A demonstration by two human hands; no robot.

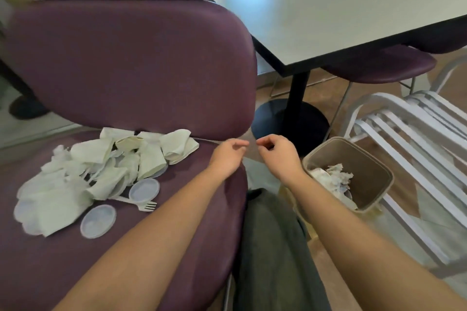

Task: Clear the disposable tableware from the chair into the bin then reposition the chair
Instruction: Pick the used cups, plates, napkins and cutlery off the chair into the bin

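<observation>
I see the bin [350,174] on the floor just right of the chair [121,88], its open mouth tipped toward me. Inside lies crumpled whitish paper waste [332,175], bunched against the near-left wall; the rest of the inner wall shows bare brown.

The disposable tableware sits on the left half of the purple seat, close under the backrest — a heap of flattened paper cups [121,159], with crumpled napkins [54,184] spreading to the left. Three clear round lids show plainly: one [144,189] at the heap's near edge, one [98,221] nearer me, and one [24,210] at the far left, partly under napkins. A white plastic fork [137,203] lies flat between the first two lids, its long axis running left to right, tines pointing right toward the seat's edge.

My left hand [228,156] hovers over the right rim of the seat, fingers loosely curled and holding nothing. My right hand [275,154] hangs just beside it, between chair and bin, fingers likewise loosely curled and empty — the fingertips of the two hands nearly meet.

A pale counter [353,17] on a black pedestal stands behind the bin, and a white slatted chair [417,146] is to its right.
</observation>
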